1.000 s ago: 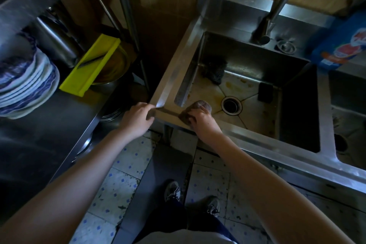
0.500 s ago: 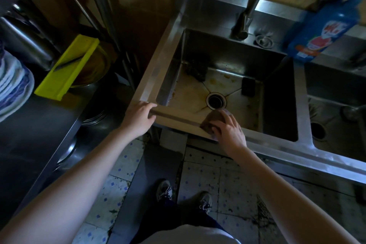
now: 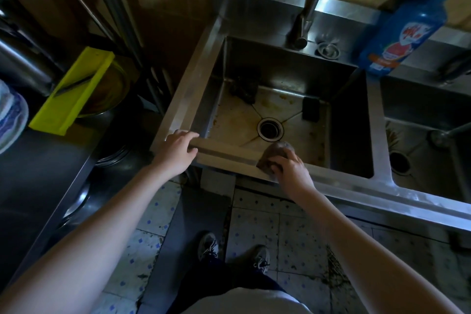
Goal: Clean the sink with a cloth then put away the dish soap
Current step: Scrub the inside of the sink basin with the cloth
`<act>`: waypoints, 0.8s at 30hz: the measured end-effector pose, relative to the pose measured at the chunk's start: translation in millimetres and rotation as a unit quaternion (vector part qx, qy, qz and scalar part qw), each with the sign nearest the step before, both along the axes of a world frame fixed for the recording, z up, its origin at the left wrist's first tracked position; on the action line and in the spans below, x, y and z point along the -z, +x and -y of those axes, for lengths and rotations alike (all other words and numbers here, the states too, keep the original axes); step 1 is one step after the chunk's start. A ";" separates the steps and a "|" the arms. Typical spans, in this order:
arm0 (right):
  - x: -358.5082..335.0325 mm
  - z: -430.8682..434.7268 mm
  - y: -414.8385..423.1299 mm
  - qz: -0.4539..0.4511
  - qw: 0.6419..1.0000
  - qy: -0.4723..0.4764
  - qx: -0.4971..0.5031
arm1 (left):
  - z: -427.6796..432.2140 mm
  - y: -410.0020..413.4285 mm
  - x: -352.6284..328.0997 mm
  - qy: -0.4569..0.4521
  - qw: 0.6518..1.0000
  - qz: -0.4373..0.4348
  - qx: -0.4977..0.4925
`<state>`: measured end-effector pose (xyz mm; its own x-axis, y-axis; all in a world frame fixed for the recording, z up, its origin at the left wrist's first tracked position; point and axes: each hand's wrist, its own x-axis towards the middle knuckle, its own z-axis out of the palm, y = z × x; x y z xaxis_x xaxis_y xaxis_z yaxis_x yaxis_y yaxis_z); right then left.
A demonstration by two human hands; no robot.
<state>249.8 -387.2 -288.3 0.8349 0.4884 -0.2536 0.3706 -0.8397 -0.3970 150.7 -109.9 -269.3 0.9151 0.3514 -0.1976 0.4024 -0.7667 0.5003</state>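
Note:
A steel sink (image 3: 224, 153) with a stained floor and a round drain (image 3: 270, 129) fills the middle of the view. My right hand (image 3: 290, 171) presses a brownish cloth (image 3: 276, 151) onto the sink's front rim, just in front of the drain. My left hand (image 3: 178, 148) rests on the rim's front left corner, fingers curled over the edge, holding nothing else. A blue dish soap bottle (image 3: 402, 33) stands on the ledge between the two basins at the back right.
A tap (image 3: 309, 5) rises behind the basin. A dark scourer (image 3: 243, 89) and a black sponge (image 3: 311, 109) lie inside it. A second basin (image 3: 430, 132) is on the right. A yellow tray (image 3: 74, 89), bowls and stacked plates (image 3: 10, 115) sit on the left counter.
My right hand has slid the cloth rightward along the front rim, from near the left corner to in front of the drain. My left hand has stayed at the corner.

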 end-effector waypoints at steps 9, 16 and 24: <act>7.8 -79.1 -12.9 -0.025 0.997 0.043 -0.064 | -22.6 -2.9 -1.6 0.017 1.000 -0.002 -0.005; 9.5 -127.8 -18.8 -0.038 0.992 0.050 -0.106 | -51.3 -19.6 1.7 0.033 0.999 -0.008 -0.041; 5.1 -162.8 -23.5 -0.048 0.988 0.033 -0.144 | -79.5 -30.9 2.7 0.041 0.997 -0.033 -0.056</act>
<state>226.3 -224.4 -293.4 0.6329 0.7200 -0.2848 0.5476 -0.6763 -0.4928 119.8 -30.4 -272.0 0.8557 0.4676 -0.2215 0.5169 -0.7530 0.4072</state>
